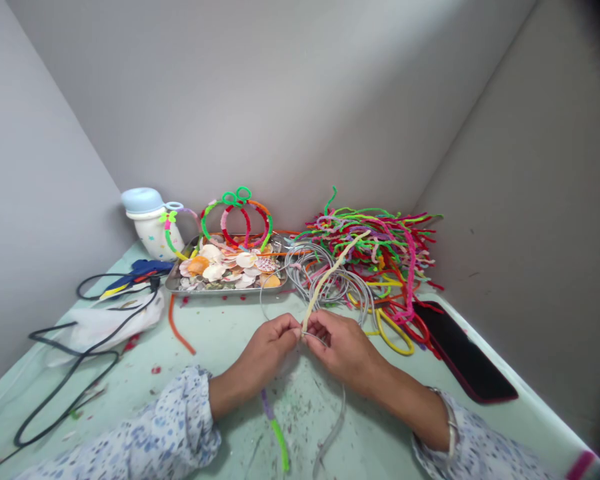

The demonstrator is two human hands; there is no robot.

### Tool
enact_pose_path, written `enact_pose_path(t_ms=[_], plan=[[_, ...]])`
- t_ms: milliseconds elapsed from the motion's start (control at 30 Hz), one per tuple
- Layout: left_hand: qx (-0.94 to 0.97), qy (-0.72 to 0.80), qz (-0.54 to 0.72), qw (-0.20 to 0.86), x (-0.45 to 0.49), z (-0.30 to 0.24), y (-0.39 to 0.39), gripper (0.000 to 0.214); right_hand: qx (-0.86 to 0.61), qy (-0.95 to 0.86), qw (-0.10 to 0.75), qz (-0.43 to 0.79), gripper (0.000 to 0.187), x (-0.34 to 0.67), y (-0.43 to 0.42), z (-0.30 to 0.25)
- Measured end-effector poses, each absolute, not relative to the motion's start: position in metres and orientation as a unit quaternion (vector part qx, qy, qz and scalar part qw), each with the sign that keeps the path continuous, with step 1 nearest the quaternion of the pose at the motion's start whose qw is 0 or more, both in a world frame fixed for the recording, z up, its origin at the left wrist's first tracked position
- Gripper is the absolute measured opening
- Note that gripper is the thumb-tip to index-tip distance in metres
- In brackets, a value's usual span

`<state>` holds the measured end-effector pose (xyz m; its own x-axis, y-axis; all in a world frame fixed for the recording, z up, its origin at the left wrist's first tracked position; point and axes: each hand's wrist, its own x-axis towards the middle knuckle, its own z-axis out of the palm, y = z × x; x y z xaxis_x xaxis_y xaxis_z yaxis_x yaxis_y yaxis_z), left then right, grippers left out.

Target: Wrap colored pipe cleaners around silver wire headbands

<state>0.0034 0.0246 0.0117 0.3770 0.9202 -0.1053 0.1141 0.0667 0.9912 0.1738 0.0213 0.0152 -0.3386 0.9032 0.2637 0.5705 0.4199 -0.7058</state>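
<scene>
My left hand [270,347] and my right hand [343,343] meet over the middle of the green table, fingers pinched together. Between them they hold a grey wire hoop [330,437] that curves down toward me, and a pale yellow pipe cleaner [330,273] that rises from the pinch up and to the right. Just behind my hands lies a coil of grey wire hoops [325,277]. A purple and green pipe cleaner [277,433] lies on the table below my left wrist.
A heap of coloured pipe cleaners [380,250] fills the back right. A metal tray [177,285] of shells stands behind, with pipe-cleaner hoops [237,213], a white jug [150,230], a blue glue gun [140,270] with black cable, and a phone [460,353] at right.
</scene>
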Motion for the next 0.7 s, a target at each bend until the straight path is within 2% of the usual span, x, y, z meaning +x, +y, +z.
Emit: enact_pose_path(t_ms=[300, 567, 700], plan=[[0.583, 0.437, 0.347, 0.591, 0.0036, 0.0087, 0.0249, 0.017, -0.460, -0.799, 0.322, 0.216, 0.006, 0.1759, 0.0189, 0.0141], [0.593, 0.439, 0.342, 0.582, 0.0041, 0.0128, 0.0243, 0.016, -0.470, -0.777, 0.340, 0.244, 0.010, 0.1721, 0.0152, 0.0192], [0.592, 0.442, 0.346, 0.578, 0.0036, 0.0096, 0.0244, 0.017, -0.483, -0.740, 0.349, 0.312, 0.008, 0.1727, 0.0192, 0.0200]])
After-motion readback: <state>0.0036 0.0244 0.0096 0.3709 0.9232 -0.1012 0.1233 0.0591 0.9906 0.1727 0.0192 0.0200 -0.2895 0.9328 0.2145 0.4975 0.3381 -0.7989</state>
